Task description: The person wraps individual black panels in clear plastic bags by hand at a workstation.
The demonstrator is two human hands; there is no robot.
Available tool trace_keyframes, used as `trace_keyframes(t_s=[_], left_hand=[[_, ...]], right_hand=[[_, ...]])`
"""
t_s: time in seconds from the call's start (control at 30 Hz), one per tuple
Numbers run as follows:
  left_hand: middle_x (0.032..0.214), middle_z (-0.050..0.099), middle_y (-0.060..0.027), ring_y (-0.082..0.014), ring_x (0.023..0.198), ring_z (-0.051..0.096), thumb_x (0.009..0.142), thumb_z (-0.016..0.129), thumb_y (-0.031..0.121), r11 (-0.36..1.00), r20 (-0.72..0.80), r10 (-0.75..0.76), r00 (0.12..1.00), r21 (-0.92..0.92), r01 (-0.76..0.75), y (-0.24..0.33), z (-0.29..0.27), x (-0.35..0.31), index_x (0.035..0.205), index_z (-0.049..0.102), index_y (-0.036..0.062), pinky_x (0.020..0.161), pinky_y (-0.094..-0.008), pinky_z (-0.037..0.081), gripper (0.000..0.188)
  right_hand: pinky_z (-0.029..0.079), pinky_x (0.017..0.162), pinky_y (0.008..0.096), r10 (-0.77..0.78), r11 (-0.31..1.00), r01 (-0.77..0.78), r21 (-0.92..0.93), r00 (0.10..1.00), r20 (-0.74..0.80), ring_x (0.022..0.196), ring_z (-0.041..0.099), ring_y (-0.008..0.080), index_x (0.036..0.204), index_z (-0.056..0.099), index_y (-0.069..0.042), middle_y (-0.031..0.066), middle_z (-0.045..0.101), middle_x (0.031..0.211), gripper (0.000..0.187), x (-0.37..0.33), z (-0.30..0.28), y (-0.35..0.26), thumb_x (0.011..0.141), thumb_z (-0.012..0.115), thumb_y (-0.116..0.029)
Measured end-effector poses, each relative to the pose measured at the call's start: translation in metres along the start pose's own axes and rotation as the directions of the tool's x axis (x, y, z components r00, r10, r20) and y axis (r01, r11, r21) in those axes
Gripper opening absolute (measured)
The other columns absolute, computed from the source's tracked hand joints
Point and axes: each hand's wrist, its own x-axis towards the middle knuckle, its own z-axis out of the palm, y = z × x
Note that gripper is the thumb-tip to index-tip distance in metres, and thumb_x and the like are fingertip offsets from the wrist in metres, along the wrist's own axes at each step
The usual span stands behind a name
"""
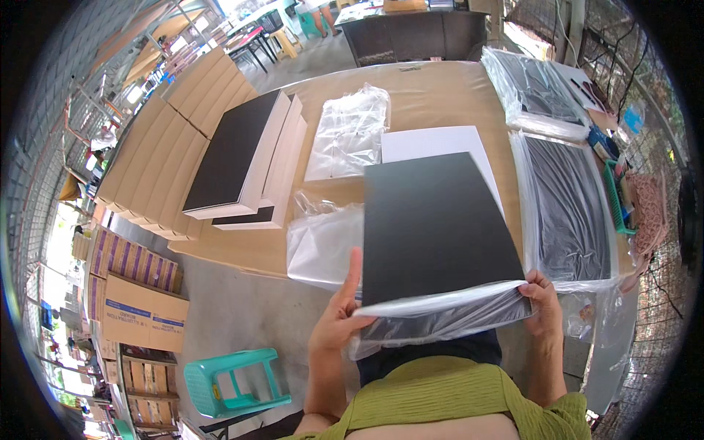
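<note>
A flat black sheet or board lies tilted before me, its near end inside a clear plastic bag. The bag's mouth runs across the board as a whitish band. At the bag's left edge is my left hand, its thumb against the plastic and its index finger stretched up beside the board. My right hand pinches the bag's mouth at the board's right edge. Under the board's far end lies a white sheet. To the left are two piles of clear plastic bags, the nearer partly covered by the board.
Thick black-topped stacks stand left on the brown-covered table, beside rows of brown cartons. Bagged black boards are piled at right, near a green basket. A turquoise stool is on the floor.
</note>
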Motion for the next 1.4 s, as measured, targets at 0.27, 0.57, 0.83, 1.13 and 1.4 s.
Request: trace_keyframes(t_s=[0.27, 0.57, 0.83, 1.13, 1.4], left_hand=[[0.158, 0.014, -0.0126, -0.0251, 0.143, 0.02, 0.078, 0.061, 0.046, 0.863, 0.026, 0.506, 0.862, 0.0, -0.506, 0.042, -0.054, 0.019, 0.149, 0.02, -0.0008, 0.115, -0.0419, 0.017, 0.095], [0.094, 0.059, 0.0011, -0.0067, 0.083, 0.052, 0.074, 0.083, 0.026, 0.545, -0.112, 0.831, 0.545, 0.365, -0.755, 0.152, -0.013, 0.12, 0.135, 0.047, 0.002, 0.077, -0.0199, 0.041, 0.075], [0.078, 0.058, 0.0031, -0.0037, 0.066, 0.044, 0.085, 0.072, 0.011, 0.595, -0.366, 0.804, 0.469, 0.47, -0.653, 0.033, -0.039, 0.171, 0.094, 0.066, -0.0033, 0.058, -0.0206, 0.035, 0.018], [0.148, 0.029, -0.0148, -0.0221, 0.132, 0.033, 0.076, 0.07, 0.001, 0.713, 0.241, 0.559, 0.794, 0.349, -0.608, 0.059, -0.021, 0.069, 0.149, 0.009, -0.0036, 0.108, -0.0319, 0.027, 0.095], [0.099, 0.065, -0.0216, -0.0281, 0.075, 0.064, 0.079, 0.058, -0.002, 0.463, -0.358, 0.298, 0.885, 0.865, 0.194, -0.038, -0.044, 0.053, 0.145, 0.038, 0.0102, 0.069, -0.0381, 0.049, 0.07]], right_hand=[[0.05, 0.085, 0.0343, -0.854, 0.237, 0.969, -0.065, 0.239, 0.462, 0.083, 0.066, 0.0269, 0.092, 0.064, -0.001, 0.0113, 0.068, 0.086, 0.023, 0.015, 0.096, -0.074, 0.087, 0.067, -0.023], [0.039, 0.066, 0.0166, -0.941, 0.286, 0.95, -0.128, 0.304, 0.152, 0.071, 0.051, 0.0028, 0.097, 0.065, 0.0, -0.0027, 0.062, 0.081, 0.02, 0.059, 0.178, -0.166, 0.086, 0.072, -0.016], [0.043, 0.074, 0.0202, -0.969, 0.031, 0.911, -0.411, 0.129, 0.211, 0.084, 0.054, 0.006, 0.131, 0.051, 0.002, 0.009, 0.065, 0.108, 0.042, 0.13, 0.139, -0.084, 0.093, 0.062, -0.012], [0.042, 0.089, 0.0284, -0.665, 0.014, 0.75, -0.662, 0.501, 0.554, 0.094, 0.056, 0.0236, 0.14, 0.043, 0.0, 0.0151, 0.058, 0.107, 0.064, 0.063, 0.145, -0.105, 0.083, 0.069, -0.009], [0.048, 0.07, 0.0399, -0.289, 0.226, 0.515, -0.827, 0.846, 0.449, 0.074, 0.061, 0.031, 0.13, 0.056, -0.007, 0.0211, 0.062, 0.086, 0.057, 0.06, 0.088, -0.019, 0.074, 0.058, 0.005]])
